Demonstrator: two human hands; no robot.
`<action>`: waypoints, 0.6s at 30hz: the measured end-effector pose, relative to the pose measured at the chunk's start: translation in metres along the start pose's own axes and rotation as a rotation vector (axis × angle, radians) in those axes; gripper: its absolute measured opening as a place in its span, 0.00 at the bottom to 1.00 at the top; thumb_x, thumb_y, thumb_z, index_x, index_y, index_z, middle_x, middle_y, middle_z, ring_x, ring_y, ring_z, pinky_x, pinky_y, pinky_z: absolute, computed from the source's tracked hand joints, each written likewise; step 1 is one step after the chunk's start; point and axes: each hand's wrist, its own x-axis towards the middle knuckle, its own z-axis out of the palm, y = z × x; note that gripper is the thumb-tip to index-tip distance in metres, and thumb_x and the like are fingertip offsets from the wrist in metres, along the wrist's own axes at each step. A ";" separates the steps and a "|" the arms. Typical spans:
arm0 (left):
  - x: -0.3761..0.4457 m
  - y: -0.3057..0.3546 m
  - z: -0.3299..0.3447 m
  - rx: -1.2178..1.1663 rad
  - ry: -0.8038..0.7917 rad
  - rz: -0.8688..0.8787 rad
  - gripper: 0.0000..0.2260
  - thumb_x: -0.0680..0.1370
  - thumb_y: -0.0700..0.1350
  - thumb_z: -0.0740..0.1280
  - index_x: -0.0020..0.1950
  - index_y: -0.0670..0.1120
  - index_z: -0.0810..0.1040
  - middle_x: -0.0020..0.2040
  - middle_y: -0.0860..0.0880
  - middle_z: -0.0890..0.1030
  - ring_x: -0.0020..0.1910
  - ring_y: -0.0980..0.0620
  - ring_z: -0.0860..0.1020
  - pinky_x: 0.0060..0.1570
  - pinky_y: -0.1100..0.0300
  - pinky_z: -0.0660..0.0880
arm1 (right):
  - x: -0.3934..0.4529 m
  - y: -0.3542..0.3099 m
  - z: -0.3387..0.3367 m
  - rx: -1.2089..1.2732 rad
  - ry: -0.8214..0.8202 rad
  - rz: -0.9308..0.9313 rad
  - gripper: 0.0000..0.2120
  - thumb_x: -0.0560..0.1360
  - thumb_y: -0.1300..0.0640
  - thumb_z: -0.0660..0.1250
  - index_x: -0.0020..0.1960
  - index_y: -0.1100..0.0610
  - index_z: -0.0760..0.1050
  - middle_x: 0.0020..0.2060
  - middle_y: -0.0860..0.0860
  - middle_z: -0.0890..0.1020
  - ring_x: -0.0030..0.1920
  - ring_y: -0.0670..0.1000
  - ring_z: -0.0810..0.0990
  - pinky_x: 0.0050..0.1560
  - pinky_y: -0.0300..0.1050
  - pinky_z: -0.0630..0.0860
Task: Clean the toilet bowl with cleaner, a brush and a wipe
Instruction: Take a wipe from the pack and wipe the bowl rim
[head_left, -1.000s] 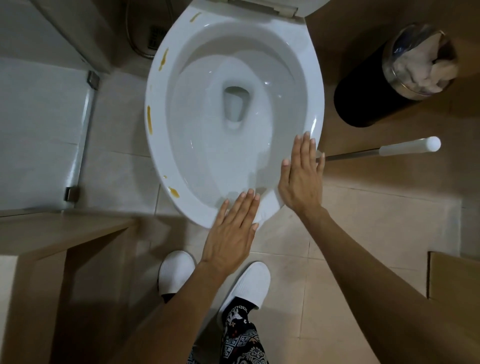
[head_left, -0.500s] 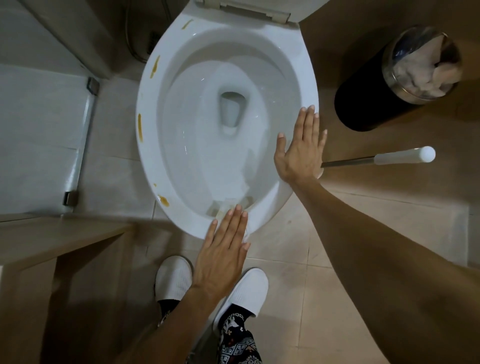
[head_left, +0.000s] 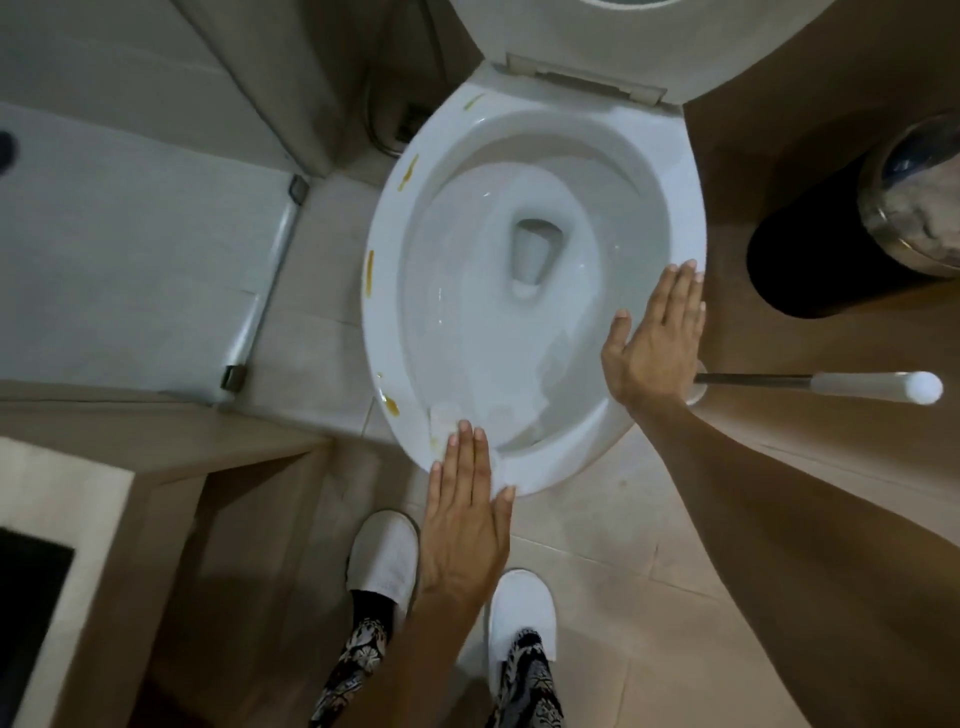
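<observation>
The white toilet bowl stands open below me, with its lid up. Several yellow-brown stains mark its left rim and front-left rim. My left hand is flat, fingers extended and close together, over the bowl's front rim, holding nothing. My right hand is also flat and empty, hovering over the right rim. The toilet brush handle, metal with a white grip, sticks out to the right behind my right hand. No cleaner bottle or wipe is in view.
A black waste bin with paper inside stands right of the toilet. A glass shower partition runs along the left. A wooden counter fills the lower left. My white slippers stand on the tiled floor.
The view has tilted up, showing the raised lid. My right hand has moved forward along the right rim; my left hand stays over the front rim.
</observation>
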 end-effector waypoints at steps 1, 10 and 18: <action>-0.001 0.001 0.000 -0.018 0.018 -0.034 0.26 0.83 0.53 0.43 0.78 0.43 0.49 0.78 0.45 0.51 0.77 0.51 0.48 0.74 0.58 0.43 | 0.000 0.001 0.001 0.004 0.001 -0.004 0.34 0.80 0.47 0.51 0.79 0.61 0.42 0.78 0.56 0.44 0.78 0.54 0.42 0.77 0.50 0.42; 0.000 0.001 0.002 -0.071 0.098 -0.056 0.25 0.83 0.52 0.41 0.78 0.42 0.52 0.78 0.46 0.52 0.77 0.52 0.49 0.74 0.58 0.44 | 0.000 0.001 0.001 0.028 0.018 -0.001 0.34 0.79 0.47 0.51 0.79 0.60 0.42 0.78 0.55 0.44 0.78 0.54 0.42 0.77 0.54 0.46; 0.059 -0.029 -0.009 0.069 0.212 -0.214 0.25 0.83 0.50 0.40 0.77 0.39 0.53 0.77 0.42 0.53 0.76 0.45 0.53 0.74 0.49 0.51 | 0.001 0.003 0.004 0.023 0.040 -0.007 0.34 0.79 0.47 0.50 0.79 0.58 0.42 0.78 0.54 0.43 0.78 0.53 0.42 0.77 0.53 0.45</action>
